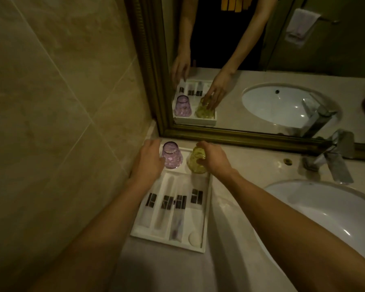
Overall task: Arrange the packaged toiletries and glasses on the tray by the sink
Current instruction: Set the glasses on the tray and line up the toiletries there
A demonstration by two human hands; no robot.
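Observation:
A white tray [207,209] lies on the counter left of the sink. Several clear toiletry packets with dark labels [173,202] lie side by side in it, with a small round white soap [194,238] at the near right corner. At the tray's far end stand two upturned glasses: a purple glass [171,155] on the left and a yellow glass [195,162] on the right. My right hand [214,159] is shut on the yellow glass from the right. My left hand [149,160] rests beside the purple glass with fingers spread, touching or nearly touching it.
A tiled wall [61,102] rises close on the left. A framed mirror [261,60] stands right behind the tray and shows the same scene. The white basin [329,209] and chrome faucet [335,157] are to the right. Bare counter [230,218] lies between tray and basin.

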